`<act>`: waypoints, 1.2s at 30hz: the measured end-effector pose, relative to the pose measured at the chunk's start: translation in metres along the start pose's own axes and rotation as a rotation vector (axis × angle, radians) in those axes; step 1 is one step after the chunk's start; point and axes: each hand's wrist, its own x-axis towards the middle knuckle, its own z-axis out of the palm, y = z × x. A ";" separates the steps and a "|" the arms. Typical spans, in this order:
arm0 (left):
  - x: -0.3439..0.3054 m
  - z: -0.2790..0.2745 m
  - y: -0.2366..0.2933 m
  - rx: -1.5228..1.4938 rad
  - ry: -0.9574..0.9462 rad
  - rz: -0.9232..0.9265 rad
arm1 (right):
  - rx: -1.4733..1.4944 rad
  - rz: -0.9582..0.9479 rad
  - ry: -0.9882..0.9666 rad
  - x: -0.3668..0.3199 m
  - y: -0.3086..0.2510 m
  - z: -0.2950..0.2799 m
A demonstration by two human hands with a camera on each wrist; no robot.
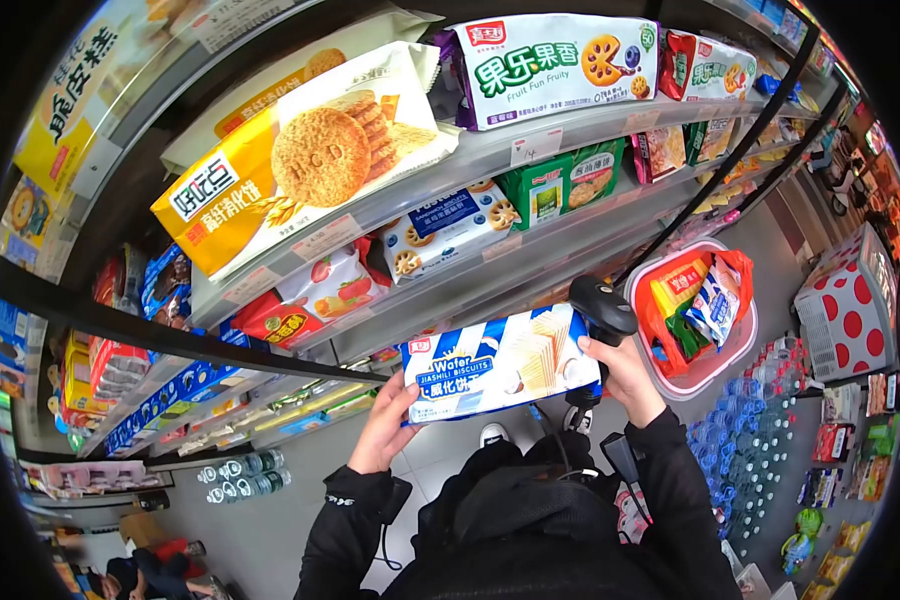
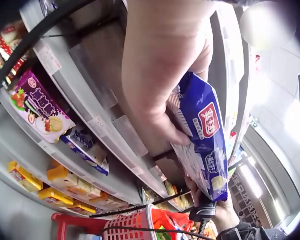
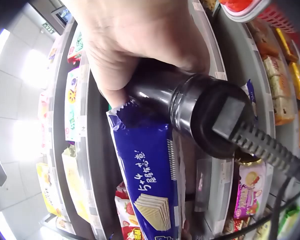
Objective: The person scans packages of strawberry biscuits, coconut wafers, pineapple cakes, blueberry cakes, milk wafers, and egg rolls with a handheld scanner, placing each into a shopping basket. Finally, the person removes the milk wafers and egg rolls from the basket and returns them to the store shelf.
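A blue-and-white packet of wafer biscuits [image 1: 500, 362] is held up level in front of the shelves, its printed front towards the head camera. My left hand [image 1: 383, 428] grips its left end, thumb on the front. At the other end my right hand [image 1: 627, 378] pinches the packet's corner with the thumb. That same hand is wrapped round a black corded handheld scanner [image 1: 602, 306], whose handle [image 3: 185, 102] and ribbed cable fill the middle of the right wrist view. The packet's blue side [image 3: 145, 167] shows there, and its end [image 2: 206, 117] shows in the left wrist view.
Shelves [image 1: 560, 128] of biscuit packs curve ahead, with a yellow biscuit pack [image 1: 310, 160] nearest. At right stands a pink-white basket [image 1: 690, 386] with a red bag of packs. Bottled-water packs [image 1: 760, 440] and a red-dotted box [image 1: 846, 310] lie beyond. Another person [image 1: 155, 572] is at lower left.
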 end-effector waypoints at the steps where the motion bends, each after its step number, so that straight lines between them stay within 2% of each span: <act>1: 0.003 -0.006 -0.006 -0.049 0.006 0.007 | 0.002 -0.001 0.010 0.000 0.004 -0.003; 4: 0.005 -0.020 -0.011 -0.039 0.023 -0.028 | -0.221 0.051 0.123 -0.007 0.010 -0.016; 9: 0.010 -0.042 -0.028 -0.046 0.033 -0.109 | -0.140 0.148 0.095 -0.032 0.009 -0.026; 11: 0.014 -0.045 -0.038 -0.057 0.038 -0.143 | -0.134 0.104 0.097 -0.043 0.014 -0.030; 14: 0.026 -0.041 -0.051 -0.076 0.037 -0.126 | -0.177 0.106 0.139 -0.051 0.017 -0.039; 17: 0.038 -0.039 -0.065 -0.087 0.039 -0.190 | -0.247 0.141 0.132 -0.055 0.029 -0.055; 25: 0.076 -0.046 -0.081 0.055 0.060 -0.441 | -0.409 0.248 0.077 -0.021 0.060 -0.079; 27: 0.092 -0.051 -0.086 0.072 0.060 -0.481 | -0.446 0.183 0.065 -0.008 0.073 -0.086; 30: 0.119 -0.062 -0.100 0.205 0.029 -0.371 | -0.528 0.103 0.005 0.016 0.089 -0.096; 31: 0.128 -0.061 -0.101 0.219 0.021 -0.394 | -0.556 0.105 -0.011 0.023 0.096 -0.101; 32: 0.138 -0.064 -0.102 0.347 0.029 -0.387 | -0.616 0.122 -0.068 0.033 0.104 -0.109; 33: 0.149 -0.066 -0.104 0.473 0.033 -0.376 | -0.647 0.050 -0.089 0.042 0.111 -0.114; 36: 0.179 -0.073 -0.114 0.527 0.199 -0.288 | -0.727 0.047 -0.096 0.067 0.117 -0.121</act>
